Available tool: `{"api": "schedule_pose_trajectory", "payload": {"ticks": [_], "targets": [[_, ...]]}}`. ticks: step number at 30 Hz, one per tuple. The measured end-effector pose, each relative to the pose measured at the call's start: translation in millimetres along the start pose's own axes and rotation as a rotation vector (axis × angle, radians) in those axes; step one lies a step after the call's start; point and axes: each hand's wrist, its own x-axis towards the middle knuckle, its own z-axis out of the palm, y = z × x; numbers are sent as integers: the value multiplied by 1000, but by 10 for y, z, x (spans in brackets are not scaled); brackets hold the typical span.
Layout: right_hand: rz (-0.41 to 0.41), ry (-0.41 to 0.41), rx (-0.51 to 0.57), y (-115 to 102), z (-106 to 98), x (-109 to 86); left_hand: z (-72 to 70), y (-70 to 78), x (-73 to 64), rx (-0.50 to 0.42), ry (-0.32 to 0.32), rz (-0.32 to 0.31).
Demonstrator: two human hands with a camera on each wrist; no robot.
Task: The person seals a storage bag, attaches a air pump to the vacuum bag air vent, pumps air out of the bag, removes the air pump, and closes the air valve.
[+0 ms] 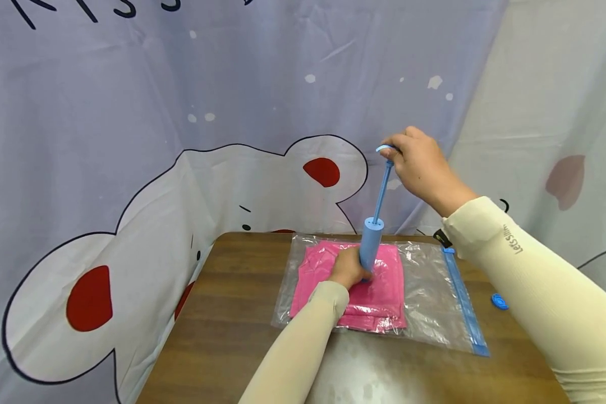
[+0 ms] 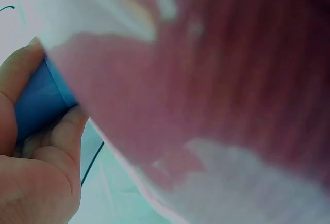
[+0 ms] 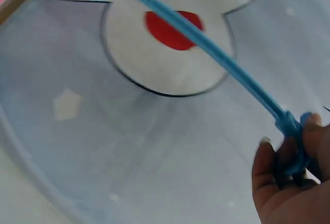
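A blue hand pump (image 1: 371, 238) stands nearly upright over a clear plastic bag (image 1: 426, 286) holding folded pink cloth (image 1: 389, 297). My left hand (image 1: 348, 268) grips the lower part of its barrel, pressed close over the bag. In the left wrist view, fingers and thumb wrap the blue barrel (image 2: 38, 102); a blurred reddish and white area fills the rest. Up high, my right hand (image 1: 418, 163) holds the pump's handle (image 1: 385, 148), with the thin rod (image 3: 206, 43) drawn far out of the barrel. The right wrist view shows fingers curled round the handle (image 3: 293, 152).
A blue zip strip (image 1: 464, 303) runs along the bag's right edge. A small round blue cap (image 1: 499, 301) lies on the wooden table (image 1: 222, 314) to the right. Behind the table hangs a patterned curtain (image 1: 242, 84).
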Motion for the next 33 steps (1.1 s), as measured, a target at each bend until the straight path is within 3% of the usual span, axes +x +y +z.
{"api": "schedule_pose_trajectory", "payload": {"ticks": [9, 14, 18, 24, 33], "targets": [[-15, -158, -3, 315, 722, -362, 12, -23, 5, 10, -22, -2], [5, -157, 33, 414, 1011, -537, 7, -34, 5, 4, -17, 17], [6, -115, 63, 450, 1086, -595, -2, -33, 4, 5, -10, 21], [1, -118, 74, 393, 880, -487, 15, -30, 0, 10, -9, 13], [-38, -2, 28, 67, 74, -4, 86, -87, 42, -8, -11, -1]]}}
